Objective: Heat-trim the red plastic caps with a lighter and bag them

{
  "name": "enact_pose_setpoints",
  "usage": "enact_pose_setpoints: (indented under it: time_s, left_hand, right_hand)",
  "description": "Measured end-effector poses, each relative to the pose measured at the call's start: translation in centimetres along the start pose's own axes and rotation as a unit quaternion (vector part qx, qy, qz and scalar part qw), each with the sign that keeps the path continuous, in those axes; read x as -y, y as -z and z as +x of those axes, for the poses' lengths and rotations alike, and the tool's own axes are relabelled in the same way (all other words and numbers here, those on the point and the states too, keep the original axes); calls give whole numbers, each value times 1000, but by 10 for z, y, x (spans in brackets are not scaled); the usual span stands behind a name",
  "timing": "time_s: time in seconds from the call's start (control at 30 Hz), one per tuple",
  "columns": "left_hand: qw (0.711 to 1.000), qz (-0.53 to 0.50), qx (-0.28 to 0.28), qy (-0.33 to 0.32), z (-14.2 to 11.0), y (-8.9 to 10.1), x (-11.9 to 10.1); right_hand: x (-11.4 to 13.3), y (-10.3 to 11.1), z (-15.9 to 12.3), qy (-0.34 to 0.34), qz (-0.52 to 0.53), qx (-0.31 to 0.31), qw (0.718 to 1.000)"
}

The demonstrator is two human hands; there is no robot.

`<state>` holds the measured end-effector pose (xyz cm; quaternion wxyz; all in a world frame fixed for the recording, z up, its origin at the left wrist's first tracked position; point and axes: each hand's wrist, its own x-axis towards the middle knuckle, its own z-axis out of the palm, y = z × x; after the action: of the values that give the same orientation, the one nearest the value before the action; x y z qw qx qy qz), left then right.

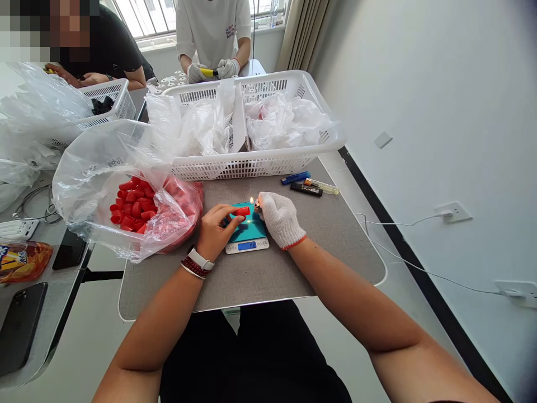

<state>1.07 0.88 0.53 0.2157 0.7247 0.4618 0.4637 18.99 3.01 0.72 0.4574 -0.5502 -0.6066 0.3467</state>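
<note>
My bare left hand (pixel 215 226) pinches a small red plastic piece (pixel 242 211) above a small digital scale (pixel 247 238) with a teal top. My right hand (pixel 280 217), in a white knit glove, is closed round a lighter whose small flame (pixel 251 200) burns just beside the red piece's end. The lighter body is mostly hidden in the glove. To the left, an open clear plastic bag (pixel 126 184) holds several more red pieces (pixel 133 206).
Three lighters (pixel 308 186) lie behind the scale on the grey table (pixel 260 274). A big white basket (pixel 255 162) with plastic bags stands at the back. Two other people work beyond it. Phones (pixel 19 330) and a snack packet lie at the left.
</note>
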Motion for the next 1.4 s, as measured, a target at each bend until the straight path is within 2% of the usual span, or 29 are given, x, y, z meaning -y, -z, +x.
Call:
enact_pose_setpoints:
  time_s: [0.23,0.4,0.53,0.6,0.77,0.87,1.03,1.2,1.3,1.4]
  left_hand:
    - [999,18,-50,9,-1,1,3]
    - [999,45,-24,-19,-1,-1,4]
    - [997,49,5,-66,-2,-1,1]
    - [997,41,1,-71,-2,-1,0]
    - [999,10,-45,4,-3,-1,2]
    - [998,5,-46,42,-3,-1,4]
    - [999,36,-15,25,-2,-2,7]
    - [999,25,18,-11,-2,-1,6]
    - [1000,8,5,15,-3,0,4]
    - [998,-13,-8,55,-3,-1,4]
  right_hand:
    - [-1,1,-1,48,-68,28,996]
    - [-6,1,0,26,-35,27,999]
    - [-4,2,2,22,-61,6,998]
    - [-2,3,2,25,-77,3,997]
    - [-4,3,1,34,-66,37,997]
    - [-8,2,0,35,-50,47,997]
    - [-7,2,2,12,-36,33,999]
    - [-3,4,4,17,-81,3,997]
    - [-4,4,3,29,-94,20,995]
    - [-8,3,3,29,-64,40,997]
